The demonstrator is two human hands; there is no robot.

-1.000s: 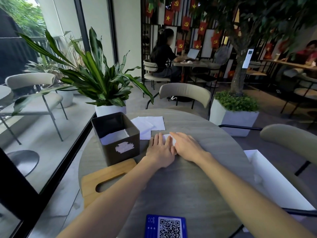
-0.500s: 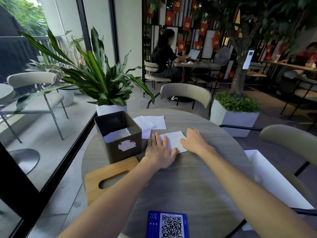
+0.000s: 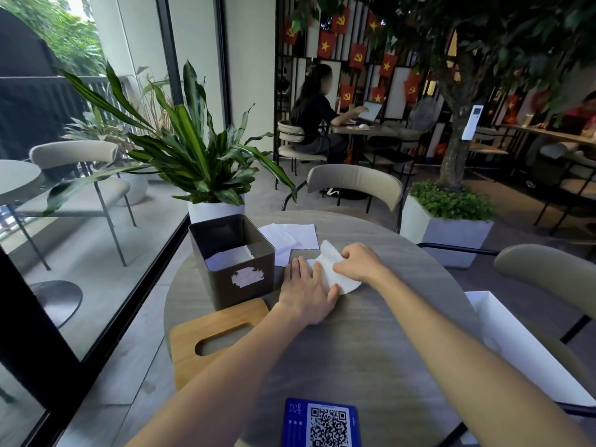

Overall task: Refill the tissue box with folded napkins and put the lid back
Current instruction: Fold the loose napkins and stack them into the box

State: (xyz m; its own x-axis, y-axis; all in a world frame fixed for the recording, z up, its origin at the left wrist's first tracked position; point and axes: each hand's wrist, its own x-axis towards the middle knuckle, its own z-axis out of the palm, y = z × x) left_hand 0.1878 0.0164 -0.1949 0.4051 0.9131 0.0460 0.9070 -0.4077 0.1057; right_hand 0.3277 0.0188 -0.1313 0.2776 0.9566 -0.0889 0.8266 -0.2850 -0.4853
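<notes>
Two bare hands work on one round grey worktop; the left hand lies flat, fingers spread, pressing the near-left part of one white napkin to the surface; the right hand has its grip closed in a pinch on the napkin's far edge, which is lifted and curled over toward the left.

One dark tissue box stands open-topped just left of the left hand, apart from it; folded white napkins lie inside, their number not countable, and the box's near wall bears one torn white label patch; one wooden lid with an oval slot lies flat in front of the box, overhanging the worktop's left edge; at least two loose white napkins lie overlapping behind the box, their left parts hidden by it.

One blue QR-code card sits at the near edge, cut off by the frame's bottom; one white open box lies beyond the right edge, partly hidden behind the right forearm; one potted plant stands behind the tissue box, its pot base hidden.

Bare surface lies open between the hands and the card, and to the right of the right hand up to the rim.
</notes>
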